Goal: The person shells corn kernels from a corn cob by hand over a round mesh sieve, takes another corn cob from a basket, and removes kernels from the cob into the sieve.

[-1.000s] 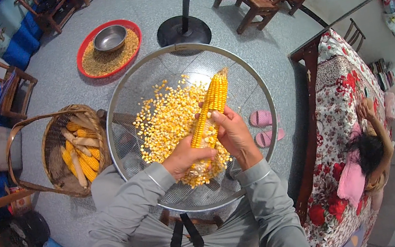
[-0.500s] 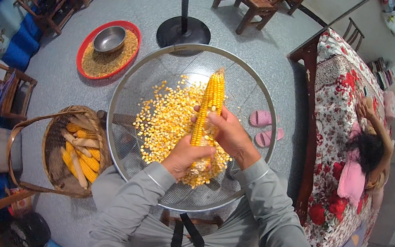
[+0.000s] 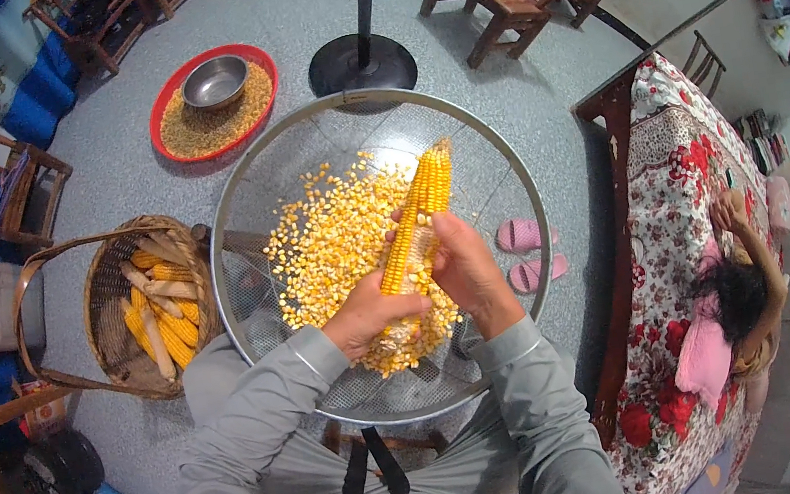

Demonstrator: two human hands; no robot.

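An ear of corn (image 3: 428, 200) slants up over a round mesh sieve (image 3: 535, 197), its tip pointing away from me. Around its lower end my left hand (image 3: 371, 314) is closed, the thumb lying across the cob. My right hand (image 3: 472, 271) grips its middle from the right, thumb pressed on the near side and fingers partly hidden behind. Close to that thumb a strip of the cob is bare and pale, while yellow rows still cover the rest that shows. Loose corn kernels (image 3: 329, 246) lie heaped on the mesh beneath both hands.
To the left stands a wicker basket (image 3: 109, 328) of cobs and ears. Beyond are a red tray (image 3: 158, 129) of grain holding a metal bowl (image 3: 215, 81), and a black stand base (image 3: 334, 65). Pink slippers (image 3: 520, 235) lie right; a person (image 3: 741, 299) rests on a flowered bed (image 3: 652, 241).
My right thumb has shifted slightly up and right along the ear, and more of the pale bare strip shows beside it. The left hand keeps its hold.
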